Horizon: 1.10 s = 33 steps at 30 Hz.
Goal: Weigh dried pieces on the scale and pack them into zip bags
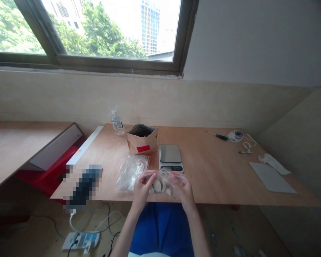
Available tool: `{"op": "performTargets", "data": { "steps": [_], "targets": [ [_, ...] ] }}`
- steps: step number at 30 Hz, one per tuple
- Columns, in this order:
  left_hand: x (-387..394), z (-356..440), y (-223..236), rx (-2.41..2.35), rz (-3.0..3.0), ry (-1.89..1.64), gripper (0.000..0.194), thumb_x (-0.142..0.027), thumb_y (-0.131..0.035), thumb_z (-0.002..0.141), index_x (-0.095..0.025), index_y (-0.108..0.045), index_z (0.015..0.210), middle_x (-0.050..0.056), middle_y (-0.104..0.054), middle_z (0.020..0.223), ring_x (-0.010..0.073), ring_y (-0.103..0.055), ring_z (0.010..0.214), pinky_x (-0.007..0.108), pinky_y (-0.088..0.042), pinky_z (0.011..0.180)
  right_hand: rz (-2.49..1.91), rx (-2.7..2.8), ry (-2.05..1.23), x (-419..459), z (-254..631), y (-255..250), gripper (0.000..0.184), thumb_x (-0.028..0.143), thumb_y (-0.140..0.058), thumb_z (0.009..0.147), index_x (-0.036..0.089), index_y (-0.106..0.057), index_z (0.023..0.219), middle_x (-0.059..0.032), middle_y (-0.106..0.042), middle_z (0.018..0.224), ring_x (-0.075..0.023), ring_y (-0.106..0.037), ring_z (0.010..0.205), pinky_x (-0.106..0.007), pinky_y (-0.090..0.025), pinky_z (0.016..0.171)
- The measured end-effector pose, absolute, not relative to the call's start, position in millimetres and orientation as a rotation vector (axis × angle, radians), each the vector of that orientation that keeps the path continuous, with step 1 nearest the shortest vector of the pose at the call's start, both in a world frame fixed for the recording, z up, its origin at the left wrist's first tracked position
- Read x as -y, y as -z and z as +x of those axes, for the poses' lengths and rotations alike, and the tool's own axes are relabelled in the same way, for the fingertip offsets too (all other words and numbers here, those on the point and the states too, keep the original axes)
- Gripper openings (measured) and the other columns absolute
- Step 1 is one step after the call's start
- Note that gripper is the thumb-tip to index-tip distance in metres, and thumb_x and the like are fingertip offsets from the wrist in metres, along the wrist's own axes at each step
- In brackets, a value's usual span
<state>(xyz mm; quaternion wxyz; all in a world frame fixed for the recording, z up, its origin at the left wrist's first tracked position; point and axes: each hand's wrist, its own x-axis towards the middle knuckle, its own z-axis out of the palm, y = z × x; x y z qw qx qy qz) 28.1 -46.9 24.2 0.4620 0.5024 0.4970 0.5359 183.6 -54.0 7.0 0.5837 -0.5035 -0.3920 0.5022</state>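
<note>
Between my two hands hangs a clear zip bag (164, 186) with a red-edged top, and a few pale, round-looking pieces show inside it. My left hand (143, 185) pinches the bag's upper left edge, thumb against fingers. On the other side, my right hand (184, 188) grips the upper right edge. Just beyond the bag stands a digital kitchen scale (170, 154) with a bare metal plate. A stack of clear plastic bags (130, 173) lies left of the scale. Behind that stack, an open brown paper pouch (143, 142) with a red label stands upright; its contents are dark and unclear.
A water bottle (118, 123) stands at the back left. Far right are a screwdriver (221, 137), a white dome camera (235, 135) with its cable, and a white sheet (273, 177). A power strip (81, 240) with cables lies below the table (216, 171).
</note>
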Motion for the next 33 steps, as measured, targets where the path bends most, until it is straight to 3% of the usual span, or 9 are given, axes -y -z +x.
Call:
{"op": "performTargets", "data": {
  "steps": [5,21,26,33],
  "targets": [
    [48,24,-22,-1.258,1.239,-1.305,0.023,-0.037,-0.061,0.078,-0.016,-0.067,0.083,0.005,-0.068,0.079,0.0178,-0.061,0.072,0.025,-0.047,0.063,-1.275,0.853,-1.078,54,185,-3,0.031,0.044,-0.069,0.070,0.016,-0.068,0.081,-0.0047,-0.071,0.077,-0.0183,-0.064,0.073,-0.027,-0.050,0.066],
    [49,23,-18,-1.294,1.246,-1.300,0.024,-0.040,-0.061,0.077,-0.016,-0.065,0.079,0.003,-0.064,0.073,0.0171,-0.058,0.069,0.025,-0.046,0.063,-1.288,0.865,-1.078,56,183,1,0.034,0.045,-0.070,0.068,0.014,-0.068,0.080,-0.0076,-0.072,0.077,-0.0218,-0.066,0.074,-0.032,-0.053,0.068],
    [47,25,-16,-1.248,1.238,-1.275,0.023,-0.038,-0.061,0.078,-0.016,-0.067,0.083,0.005,-0.067,0.081,0.0181,-0.061,0.075,0.025,-0.047,0.066,-1.285,0.830,-1.060,55,183,4,0.033,0.045,-0.069,0.070,0.014,-0.068,0.082,-0.0068,-0.071,0.078,-0.0206,-0.066,0.075,-0.030,-0.052,0.069],
    [47,29,-15,-1.169,1.243,-1.255,0.024,-0.038,-0.062,0.077,-0.016,-0.067,0.083,0.005,-0.068,0.080,0.0192,-0.062,0.077,0.027,-0.049,0.069,-1.227,0.778,-1.114,55,185,5,0.034,0.046,-0.069,0.069,0.015,-0.068,0.081,-0.0058,-0.070,0.074,-0.0192,-0.064,0.068,-0.027,-0.051,0.059]
  ]
}}
